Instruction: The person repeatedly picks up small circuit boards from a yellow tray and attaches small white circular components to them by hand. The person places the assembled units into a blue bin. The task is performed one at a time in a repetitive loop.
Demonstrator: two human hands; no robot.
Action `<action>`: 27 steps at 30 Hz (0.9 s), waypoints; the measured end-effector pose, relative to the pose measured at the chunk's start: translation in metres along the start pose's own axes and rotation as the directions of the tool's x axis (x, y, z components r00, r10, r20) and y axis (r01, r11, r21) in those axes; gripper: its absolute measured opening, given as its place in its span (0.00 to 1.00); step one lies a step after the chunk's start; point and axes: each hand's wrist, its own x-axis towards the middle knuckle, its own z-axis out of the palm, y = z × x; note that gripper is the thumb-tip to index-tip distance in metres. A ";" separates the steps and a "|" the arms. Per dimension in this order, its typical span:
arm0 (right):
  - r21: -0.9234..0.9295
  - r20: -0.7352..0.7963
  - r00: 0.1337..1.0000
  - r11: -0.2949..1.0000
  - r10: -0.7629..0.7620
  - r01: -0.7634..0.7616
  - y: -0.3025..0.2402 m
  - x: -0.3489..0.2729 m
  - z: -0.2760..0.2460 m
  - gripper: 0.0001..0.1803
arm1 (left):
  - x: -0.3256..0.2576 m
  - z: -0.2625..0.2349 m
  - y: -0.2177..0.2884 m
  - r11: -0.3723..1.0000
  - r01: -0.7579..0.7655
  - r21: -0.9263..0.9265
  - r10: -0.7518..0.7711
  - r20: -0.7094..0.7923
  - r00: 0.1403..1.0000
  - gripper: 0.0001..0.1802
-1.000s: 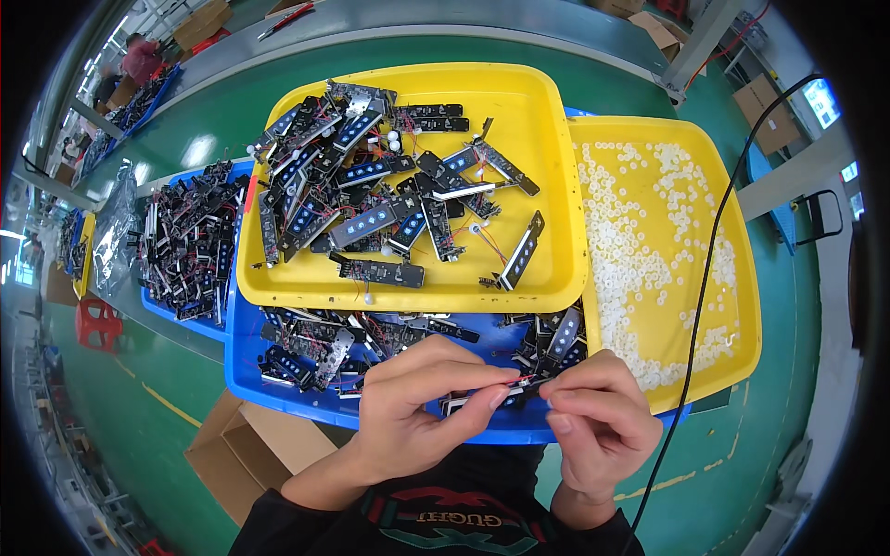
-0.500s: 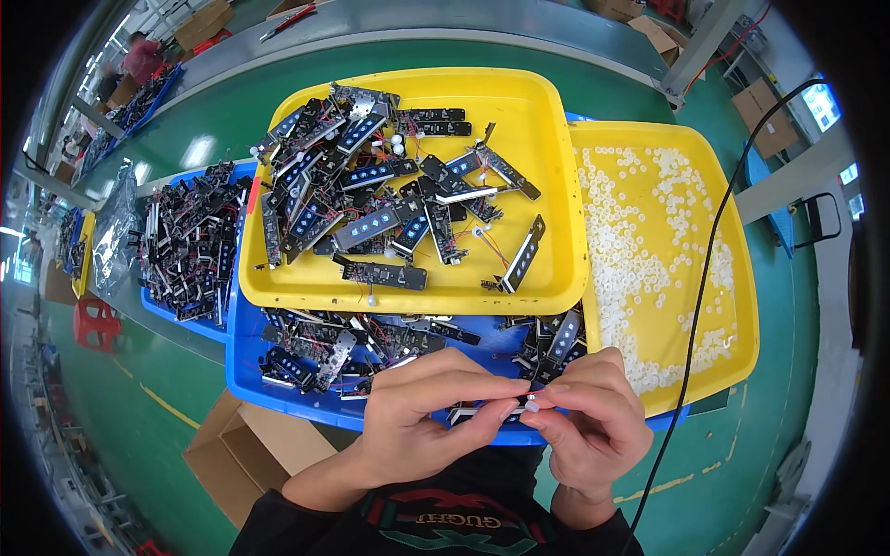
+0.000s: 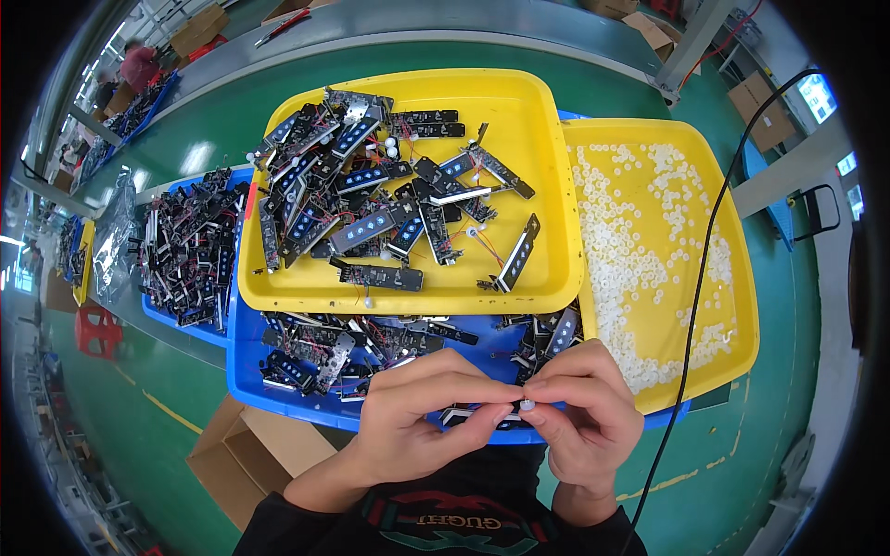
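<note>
Close together near the front edge of the blue tray [image 3: 243, 366], both hands are closed in pinches. Between their fingertips is a small part with a whitish rounded end [image 3: 527, 405]; its other details are too small to tell. My left hand [image 3: 422, 412] pinches at its left side, thumb and forefinger meeting there. From the right, my right hand [image 3: 593, 422] grips it with thumb and fingers. Dark circuit-board assemblies [image 3: 366, 227] with thin wires lie piled in the yellow tray [image 3: 528, 185] beyond my hands. More boards in the blue tray are partly hidden under my hands.
At the right, a second yellow tray [image 3: 749, 347] holds many small white rings [image 3: 616, 269]. A black cable [image 3: 697, 306] hangs across it. Another heap of boards [image 3: 190, 250] sits at the left. A cardboard box [image 3: 250, 454] stands open at lower left.
Both hands stay pinched together, with the fingertips shifted slightly. The whitish end of the small part now shows more plainly, pointing down. The trays appear shifted a little in view.
</note>
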 end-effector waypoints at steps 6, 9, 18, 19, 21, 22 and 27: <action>0.059 0.019 0.999 0.998 0.036 -0.037 -0.003 0.001 0.002 0.13 | -0.001 -0.001 -0.003 0.998 -0.048 0.035 0.047 0.008 0.999 0.09; -0.001 0.054 0.995 0.997 -0.081 0.081 0.001 0.003 -0.002 0.12 | -0.002 -0.002 -0.002 0.999 -0.035 0.034 0.035 0.001 0.999 0.10; 0.027 -0.019 0.996 0.996 -0.089 0.089 -0.002 -0.001 -0.001 0.08 | -0.002 -0.006 -0.006 1.000 -0.018 -0.003 0.018 0.017 1.000 0.14; 0.029 -0.010 0.995 0.995 -0.097 0.097 -0.002 -0.002 -0.001 0.08 | -0.003 -0.006 -0.008 1.000 -0.021 -0.001 0.021 0.019 1.000 0.14; 0.018 -0.002 0.994 0.994 -0.112 0.112 0.000 -0.002 -0.001 0.09 | -0.002 -0.010 -0.007 1.000 -0.009 0.019 0.008 0.071 0.997 0.14; 0.005 -0.003 0.993 0.993 -0.119 0.119 0.000 -0.002 -0.001 0.10 | -0.002 -0.013 -0.004 0.999 0.005 0.036 -0.009 0.120 0.993 0.15; -0.226 0.071 0.992 0.967 -0.106 0.120 -0.013 0.007 -0.014 0.15 | 0.006 -0.023 0.009 0.977 -0.025 0.211 -0.011 0.172 0.985 0.12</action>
